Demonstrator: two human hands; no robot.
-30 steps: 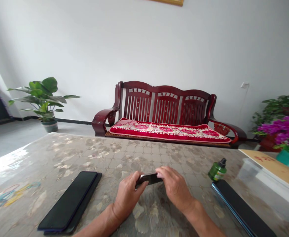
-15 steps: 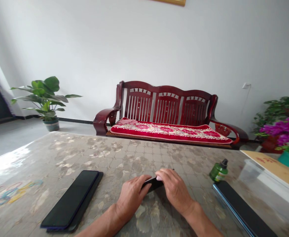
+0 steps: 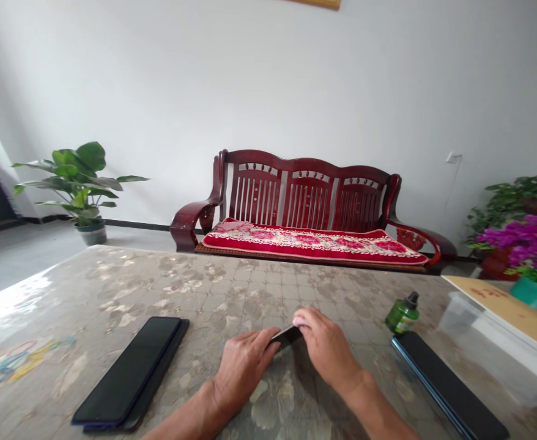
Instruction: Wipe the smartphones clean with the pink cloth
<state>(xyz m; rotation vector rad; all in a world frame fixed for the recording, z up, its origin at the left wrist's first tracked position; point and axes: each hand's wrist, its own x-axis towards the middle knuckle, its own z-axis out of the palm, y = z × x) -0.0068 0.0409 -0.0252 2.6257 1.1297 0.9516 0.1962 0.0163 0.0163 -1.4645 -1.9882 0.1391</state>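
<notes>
1. Nearest you, a black-topped phone with blue edges [image 3: 449, 385] lies just in front of the green bottle [image 3: 402, 315], the two almost meeting.
2. Well left of the bottle, at about the same depth as that phone, you have two dark phones [image 3: 128, 373] stacked slightly askew on the worktop [image 3: 204, 293].
3. Your left hand [image 3: 245, 363], left of the bottle, pinches one end of a thin dark device [image 3: 287, 337] between thumb and fingers.
4. Your right hand [image 3: 330, 348], nearer the bottle, has its grip closed on the device's other end; its fingers cover that end. The device sits tilted between your hands, left of the bottle.
5. Coloured rubber bands [image 3: 18, 363] lie far left of the bottle.
6. Right of the bottle stands a clear plastic box [image 3: 456, 321].
7. Beyond the bottle is a red wooden bench [image 3: 307, 195].
</notes>
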